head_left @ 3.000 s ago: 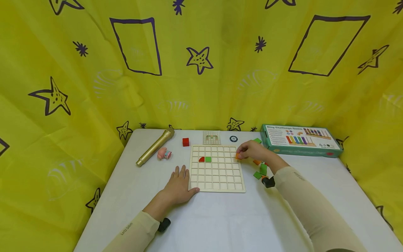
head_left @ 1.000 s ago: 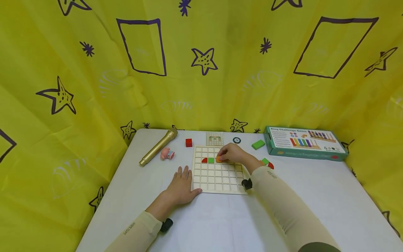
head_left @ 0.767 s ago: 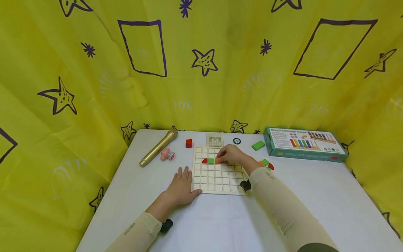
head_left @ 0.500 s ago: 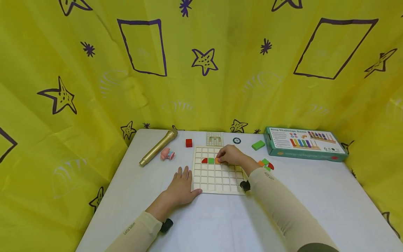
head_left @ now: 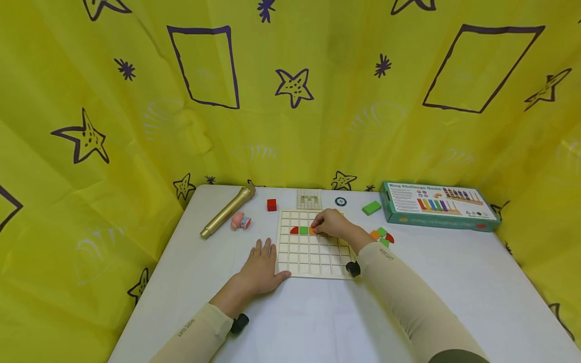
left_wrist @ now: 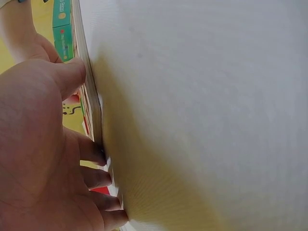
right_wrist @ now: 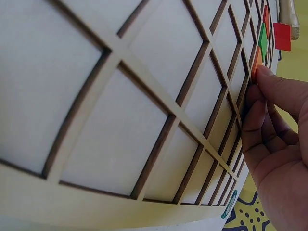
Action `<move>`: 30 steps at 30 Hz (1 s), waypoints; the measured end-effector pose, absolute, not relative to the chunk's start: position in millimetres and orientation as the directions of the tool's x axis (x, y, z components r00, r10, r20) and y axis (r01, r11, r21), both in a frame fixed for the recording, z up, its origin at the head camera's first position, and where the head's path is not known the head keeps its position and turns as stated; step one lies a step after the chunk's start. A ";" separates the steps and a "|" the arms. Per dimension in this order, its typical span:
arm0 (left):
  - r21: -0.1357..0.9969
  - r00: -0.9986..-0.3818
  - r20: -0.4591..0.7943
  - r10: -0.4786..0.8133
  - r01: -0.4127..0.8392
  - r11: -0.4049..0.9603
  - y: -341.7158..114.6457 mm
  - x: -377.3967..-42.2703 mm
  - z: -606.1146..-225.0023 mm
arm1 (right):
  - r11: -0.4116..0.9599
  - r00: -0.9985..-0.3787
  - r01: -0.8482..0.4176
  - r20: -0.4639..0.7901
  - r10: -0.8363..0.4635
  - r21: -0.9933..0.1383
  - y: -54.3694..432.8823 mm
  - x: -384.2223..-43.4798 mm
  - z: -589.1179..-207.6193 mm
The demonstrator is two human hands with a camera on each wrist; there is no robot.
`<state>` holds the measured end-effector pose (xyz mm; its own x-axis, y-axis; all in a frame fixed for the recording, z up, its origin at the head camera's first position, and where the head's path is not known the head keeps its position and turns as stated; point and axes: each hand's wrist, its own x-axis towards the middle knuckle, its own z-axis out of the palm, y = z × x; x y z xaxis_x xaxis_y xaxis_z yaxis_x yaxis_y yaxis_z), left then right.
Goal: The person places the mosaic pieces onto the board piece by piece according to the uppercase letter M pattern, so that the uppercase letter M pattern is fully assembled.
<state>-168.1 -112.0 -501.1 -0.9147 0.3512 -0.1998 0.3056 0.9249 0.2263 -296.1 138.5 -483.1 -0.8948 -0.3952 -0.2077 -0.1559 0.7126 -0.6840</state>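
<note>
My right hand (head_left: 333,223) reaches over the wooden grid board (head_left: 313,257) and pinches an orange tile (head_left: 312,230) between thumb and fingers. That tile lies in a cell of the board's third row, directly right of a green square tile (head_left: 303,230). Left of the green one is a red rounded tile (head_left: 294,230). In the right wrist view, the thumb tip sits against the orange tile (right_wrist: 256,62), the other fingers curled below. My left hand (head_left: 257,272) rests with fingers spread along the board's left edge, its thumb at the near-left corner.
Several loose coloured tiles (head_left: 383,236) lie right of the board. Behind it are a pattern card (head_left: 309,199), a small round dial (head_left: 341,201) and a green block (head_left: 371,207). A game box (head_left: 440,206), red cube (head_left: 271,204), pink toy figure (head_left: 240,221) and gold microphone (head_left: 228,210) stand around.
My right hand has carried the orange tile leftward from the board's right edge and lowered it into the cell beside the green tile. My left hand has stayed by the board.
</note>
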 end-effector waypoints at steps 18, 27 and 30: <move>0.216 -0.912 -0.212 0.351 0.307 0.927 -110.4 -168.8 -501.3 | 0.714 -0.899 -0.181 -0.180 -0.399 -0.677 176.8 -291.5 -470.9; 0.219 -0.914 -0.204 0.350 0.305 0.927 -111.5 -168.1 -500.0 | 0.719 -0.922 -0.097 -0.210 -0.326 -0.689 219.0 -283.3 -471.6; 0.221 -0.912 -0.202 0.356 0.311 0.924 -111.6 -168.1 -501.5 | 0.732 -0.927 -0.084 -0.216 -0.307 -0.677 233.3 -279.2 -472.6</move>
<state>-168.1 -111.6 -501.5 -0.9125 0.3557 -0.2023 0.3113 0.9243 0.2210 -279.2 233.3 -472.6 -0.9271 -0.3065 -0.2157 -0.0844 0.7316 -0.6765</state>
